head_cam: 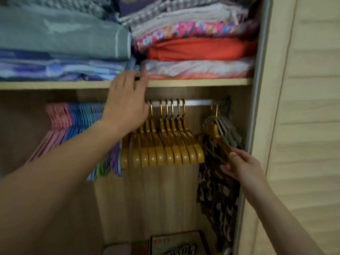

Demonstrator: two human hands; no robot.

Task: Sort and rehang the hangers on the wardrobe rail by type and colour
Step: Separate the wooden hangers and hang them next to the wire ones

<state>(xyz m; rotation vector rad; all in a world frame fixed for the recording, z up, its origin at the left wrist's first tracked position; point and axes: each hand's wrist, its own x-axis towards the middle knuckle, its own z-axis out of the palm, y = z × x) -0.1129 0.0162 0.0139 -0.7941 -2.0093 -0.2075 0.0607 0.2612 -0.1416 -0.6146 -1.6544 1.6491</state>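
A metal rail (197,103) runs under the shelf. Several golden-brown wooden hangers (165,144) hang in a tight row at its middle. Pink plastic hangers (58,116) and blue ones (86,115) are bunched on the left, and grey hangers (228,129) hang at the far right. My right hand (242,168) grips the lower end of one tilted wooden hanger (216,135) whose hook is on the rail by the grey ones. My left hand (127,103) reaches up in front of the rail, left of the wooden row. Its fingertips are at the shelf edge, and motion blur hides its grip.
The shelf (193,82) above carries stacks of folded fabric (198,48). A dark patterned garment (217,190) hangs at the right under the grey hangers. A box (176,243) stands on the wardrobe floor. The louvred door (312,126) closes off the right side.
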